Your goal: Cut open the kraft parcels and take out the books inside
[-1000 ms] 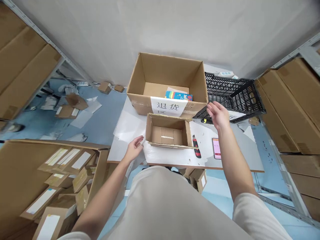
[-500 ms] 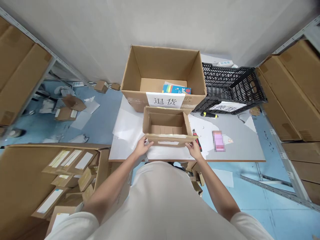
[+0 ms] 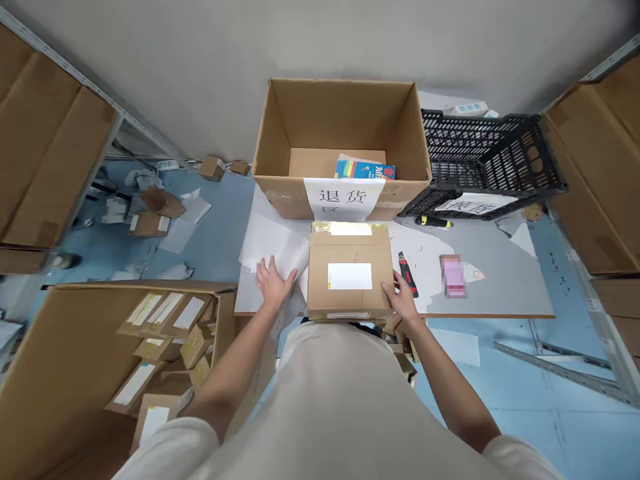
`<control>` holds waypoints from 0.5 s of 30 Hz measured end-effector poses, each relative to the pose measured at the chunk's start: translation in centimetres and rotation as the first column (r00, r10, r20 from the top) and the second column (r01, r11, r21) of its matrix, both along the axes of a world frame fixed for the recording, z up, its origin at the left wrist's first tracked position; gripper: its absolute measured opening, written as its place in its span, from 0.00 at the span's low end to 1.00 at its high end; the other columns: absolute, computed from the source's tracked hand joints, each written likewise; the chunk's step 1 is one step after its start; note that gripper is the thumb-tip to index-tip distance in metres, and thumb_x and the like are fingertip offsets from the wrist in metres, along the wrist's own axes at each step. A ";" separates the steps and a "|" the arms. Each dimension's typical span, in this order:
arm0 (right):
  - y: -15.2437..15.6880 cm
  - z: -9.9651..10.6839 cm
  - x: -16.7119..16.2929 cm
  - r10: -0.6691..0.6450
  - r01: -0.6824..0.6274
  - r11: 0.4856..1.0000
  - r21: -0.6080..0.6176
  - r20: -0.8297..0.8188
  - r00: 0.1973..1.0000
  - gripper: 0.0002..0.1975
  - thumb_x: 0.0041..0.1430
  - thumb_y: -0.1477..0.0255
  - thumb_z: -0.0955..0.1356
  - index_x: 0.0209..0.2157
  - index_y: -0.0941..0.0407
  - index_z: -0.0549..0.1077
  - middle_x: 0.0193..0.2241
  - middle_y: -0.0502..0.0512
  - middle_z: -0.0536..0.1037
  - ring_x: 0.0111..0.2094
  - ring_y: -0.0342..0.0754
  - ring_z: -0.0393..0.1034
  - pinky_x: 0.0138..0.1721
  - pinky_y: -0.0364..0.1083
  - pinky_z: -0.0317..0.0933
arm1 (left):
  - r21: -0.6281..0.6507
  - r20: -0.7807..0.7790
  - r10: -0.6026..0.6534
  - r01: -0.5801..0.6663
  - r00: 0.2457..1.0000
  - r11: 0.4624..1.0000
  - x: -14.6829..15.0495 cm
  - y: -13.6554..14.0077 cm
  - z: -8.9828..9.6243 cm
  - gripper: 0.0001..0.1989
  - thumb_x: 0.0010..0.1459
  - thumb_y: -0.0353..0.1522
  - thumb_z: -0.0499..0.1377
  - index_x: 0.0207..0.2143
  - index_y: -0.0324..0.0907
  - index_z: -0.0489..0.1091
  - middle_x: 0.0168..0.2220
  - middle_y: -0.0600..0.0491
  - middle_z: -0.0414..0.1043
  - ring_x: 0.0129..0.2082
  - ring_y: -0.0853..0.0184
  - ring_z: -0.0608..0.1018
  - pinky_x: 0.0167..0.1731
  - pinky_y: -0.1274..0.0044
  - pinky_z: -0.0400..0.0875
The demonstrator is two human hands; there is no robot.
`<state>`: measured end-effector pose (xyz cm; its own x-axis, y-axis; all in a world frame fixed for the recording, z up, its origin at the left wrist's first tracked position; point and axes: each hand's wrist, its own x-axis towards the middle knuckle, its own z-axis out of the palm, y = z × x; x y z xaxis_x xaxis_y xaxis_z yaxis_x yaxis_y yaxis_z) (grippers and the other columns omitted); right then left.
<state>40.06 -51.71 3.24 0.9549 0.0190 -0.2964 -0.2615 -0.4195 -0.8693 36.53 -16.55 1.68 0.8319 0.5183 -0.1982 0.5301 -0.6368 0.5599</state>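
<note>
A small cardboard box (image 3: 350, 257) with a white label and yellowish tape lies closed in front of me at the table's near edge. My right hand (image 3: 401, 297) is at its right side, thumb on the box edge and fingers bent along the wall. To the left of the box, my left hand (image 3: 273, 285) has its fingers spread over a thin white sheet (image 3: 273, 233), apart from the box. A red and black box cutter (image 3: 409, 275) lies just beyond my right hand.
Behind stands a large open carton (image 3: 280, 193) with a blue packet (image 3: 367, 169) inside. A black plastic crate (image 3: 493, 163), a yellow and black tool (image 3: 434, 222) and a pink blurred item (image 3: 453, 276) are to the right. A big carton (image 3: 75, 360) of small boxes stands left.
The small box, open with my hands on its near flap before, is now closed with its label facing up. My left hand has come off it onto the white sheet.
</note>
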 end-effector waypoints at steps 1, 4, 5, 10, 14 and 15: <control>0.0 -0.1 -0.1 -0.013 0.013 1.000 -0.016 -0.013 1.000 0.37 0.51 0.54 0.68 0.60 0.56 0.62 0.56 0.66 0.68 0.50 0.57 0.68 0.51 0.58 0.63 | 0.069 -0.091 0.001 0.006 0.996 0.998 0.6 1.0 -0.5 0.41 0.47 0.48 0.61 0.59 0.36 0.59 0.64 0.33 0.48 0.65 0.42 0.49 0.57 0.51 0.51; -0.1 -0.4 -0.6 -0.053 0.051 0.998 -0.042 -0.055 0.997 0.38 0.51 0.53 0.68 0.60 0.56 0.61 0.55 0.66 0.69 0.50 0.57 0.68 0.51 0.59 0.63 | 0.041 -0.290 -0.137 0.155 0.947 0.987 2.3 3.4 -1.9 0.29 0.46 0.45 0.63 0.48 0.39 0.69 0.58 0.34 0.62 0.63 0.42 0.56 0.56 0.47 0.46; -0.2 -0.4 -0.8 -0.069 0.065 0.996 -0.054 -0.061 0.996 0.38 0.51 0.53 0.68 0.60 0.56 0.61 0.55 0.67 0.69 0.50 0.57 0.68 0.51 0.59 0.62 | 0.006 -0.277 -0.134 0.141 0.951 0.990 2.7 3.8 -2.2 0.23 0.48 0.43 0.61 0.43 0.40 0.71 0.54 0.35 0.67 0.60 0.43 0.60 0.57 0.47 0.45; -1.0 0.0 -1.7 -0.196 0.192 0.981 -0.040 -0.143 0.970 0.38 0.53 0.49 0.66 0.60 0.56 0.63 0.60 0.66 0.64 0.56 0.59 0.64 0.55 0.59 0.59 | -0.299 -0.009 0.082 -0.081 0.997 0.951 1.9 3.7 -1.5 0.22 0.58 0.45 0.50 0.43 0.37 0.70 0.45 0.39 0.74 0.50 0.52 0.73 0.52 0.61 0.63; -1.1 0.7 -2.8 -0.240 0.283 0.952 0.120 -0.288 0.927 0.32 0.55 0.46 0.62 0.54 0.51 0.70 0.56 0.59 0.70 0.54 0.57 0.66 0.52 0.56 0.63 | -0.730 0.014 0.012 0.002 1.000 0.683 -0.5 0.4 -0.3 0.28 0.54 0.53 0.53 0.40 0.38 0.71 0.42 0.42 0.76 0.50 0.56 0.75 0.50 0.66 0.68; -0.9 0.8 -3.1 -0.247 0.304 0.939 0.160 -0.300 0.921 0.31 0.54 0.45 0.62 0.52 0.50 0.71 0.54 0.57 0.72 0.52 0.56 0.68 0.50 0.55 0.64 | -0.783 0.002 -0.040 0.027 0.999 0.621 -0.9 -0.5 -0.1 0.28 0.54 0.55 0.52 0.40 0.40 0.71 0.42 0.44 0.76 0.52 0.57 0.74 0.51 0.67 0.68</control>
